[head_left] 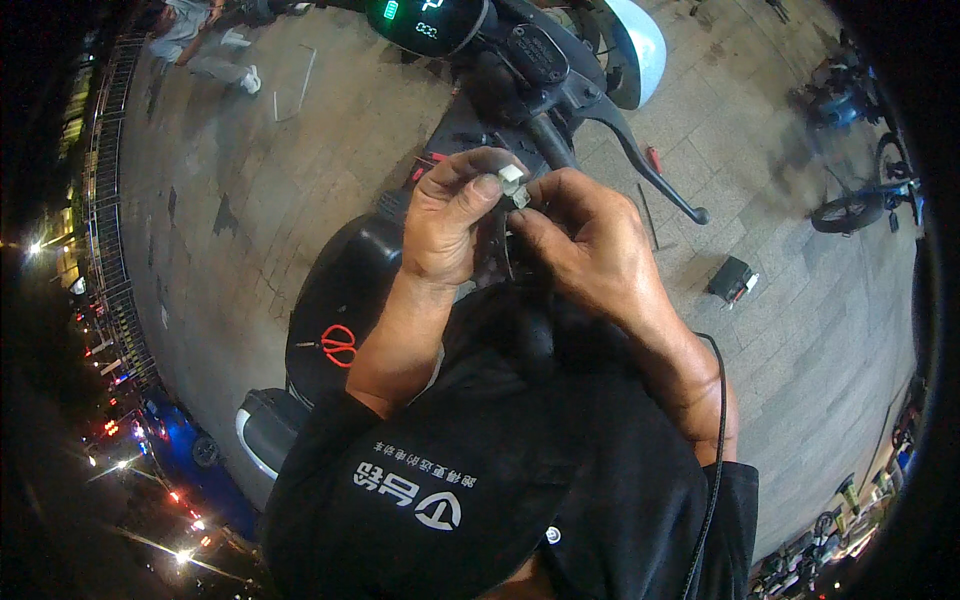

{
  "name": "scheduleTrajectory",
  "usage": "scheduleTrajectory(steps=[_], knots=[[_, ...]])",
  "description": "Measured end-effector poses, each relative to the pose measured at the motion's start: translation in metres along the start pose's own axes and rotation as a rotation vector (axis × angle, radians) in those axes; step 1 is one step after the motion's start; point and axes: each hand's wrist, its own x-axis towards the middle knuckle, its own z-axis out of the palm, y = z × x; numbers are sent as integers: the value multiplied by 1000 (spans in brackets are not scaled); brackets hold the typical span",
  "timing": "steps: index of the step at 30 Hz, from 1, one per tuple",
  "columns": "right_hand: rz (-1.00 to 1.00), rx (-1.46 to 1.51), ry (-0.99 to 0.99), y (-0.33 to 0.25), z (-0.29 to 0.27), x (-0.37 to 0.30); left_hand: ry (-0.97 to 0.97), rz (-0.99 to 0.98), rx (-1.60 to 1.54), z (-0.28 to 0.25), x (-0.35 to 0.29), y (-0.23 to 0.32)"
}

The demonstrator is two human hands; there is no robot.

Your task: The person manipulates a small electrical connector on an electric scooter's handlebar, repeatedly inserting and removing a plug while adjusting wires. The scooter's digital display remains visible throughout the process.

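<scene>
Both hands meet in front of the scooter's steering column. Between thumb and fingers, my left hand pinches a small white plastic wire connector. My right hand is closed at the connector's lower right side, its thumb and fingertips pressed together there. Thin dark wire seems to hang below the fingers, though its ends are hidden. Just beyond the hands is the scooter's handlebar, with a black brake lever reaching out to the right. A lit round display sits at the top.
Red-handled scissors lie on the black scooter seat. On the paving at right are a black box and a red-handled tool. A bicycle stands farther right. Someone in light clothes is at the far left.
</scene>
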Motion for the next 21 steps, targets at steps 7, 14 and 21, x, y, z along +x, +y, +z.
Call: scheduleTrajectory(steps=[7, 14, 21], knots=[[40, 38, 14, -2, 1, -2, 41, 61, 249, 2, -3, 2], [-10, -16, 25, -4, 0, -1, -19, 145, 484, 11, -4, 10], [-2, -26, 30, -3, 1, -2, -114, 117, 490, 8, 4, 14]])
